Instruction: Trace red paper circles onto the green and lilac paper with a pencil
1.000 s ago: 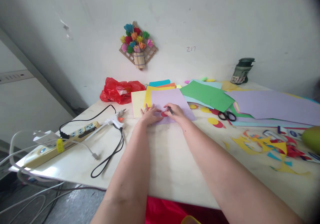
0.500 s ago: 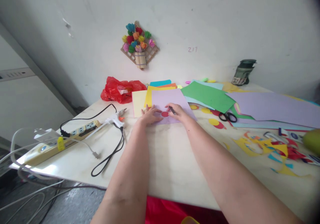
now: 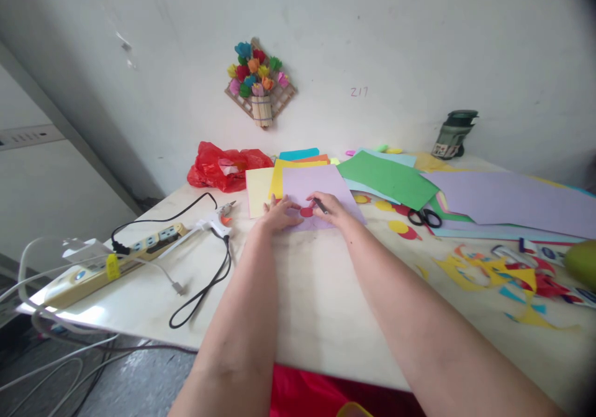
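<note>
A sheet of lilac paper (image 3: pixel 311 184) lies on the table, overlapping yellow and cream sheets. Near its front edge rests a red paper circle (image 3: pixel 306 212). My left hand (image 3: pixel 279 214) is spread flat on the left side of the lilac sheet, its fingertips beside the circle. On the circle's right, my right hand (image 3: pixel 329 208) grips a dark pen (image 3: pixel 321 205) between its fingers. The pen's writing tip is hidden by the hand.
Left stand a glue gun (image 3: pixel 215 221) with a looped black cord and a power strip (image 3: pixel 116 268). A red plastic bag (image 3: pixel 223 167) sits behind. To the right are scissors (image 3: pixel 424 218), coloured sheets (image 3: pixel 512 200), paper circles (image 3: pixel 398 227), scraps (image 3: pixel 493 271) and a bottle (image 3: pixel 454 134).
Almost nothing differs. Both hands stay in place around the red circle, and the circle sits a hair further left in view.
</note>
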`<state>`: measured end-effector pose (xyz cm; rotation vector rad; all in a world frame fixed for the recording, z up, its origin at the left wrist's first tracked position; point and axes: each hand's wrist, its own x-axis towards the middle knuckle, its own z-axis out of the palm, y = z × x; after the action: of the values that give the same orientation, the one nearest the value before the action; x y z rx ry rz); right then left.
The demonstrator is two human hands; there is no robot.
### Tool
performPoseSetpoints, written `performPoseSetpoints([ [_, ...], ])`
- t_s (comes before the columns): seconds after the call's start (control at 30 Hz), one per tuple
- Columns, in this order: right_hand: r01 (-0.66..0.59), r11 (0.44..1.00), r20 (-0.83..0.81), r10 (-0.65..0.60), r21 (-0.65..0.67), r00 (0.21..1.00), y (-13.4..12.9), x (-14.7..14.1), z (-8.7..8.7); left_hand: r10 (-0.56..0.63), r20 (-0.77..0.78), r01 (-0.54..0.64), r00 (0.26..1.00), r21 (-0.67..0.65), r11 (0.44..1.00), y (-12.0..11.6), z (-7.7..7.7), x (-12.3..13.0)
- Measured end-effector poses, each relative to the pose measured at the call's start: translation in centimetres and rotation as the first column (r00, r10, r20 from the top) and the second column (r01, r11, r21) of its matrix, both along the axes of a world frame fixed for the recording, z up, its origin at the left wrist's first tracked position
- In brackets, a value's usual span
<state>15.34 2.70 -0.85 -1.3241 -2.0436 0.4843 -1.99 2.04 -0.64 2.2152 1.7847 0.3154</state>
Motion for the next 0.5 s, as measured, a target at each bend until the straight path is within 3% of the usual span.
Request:
performPoseSetpoints([
  [0.5, -0.059, 0.997, -0.032, 0.061, 0.041, 0.998, 0.32, 0.23, -0.44, -0.008, 0.041, 0.01, 0.999, -0.032, 0.999, -0.09, 0.17, -0.01],
])
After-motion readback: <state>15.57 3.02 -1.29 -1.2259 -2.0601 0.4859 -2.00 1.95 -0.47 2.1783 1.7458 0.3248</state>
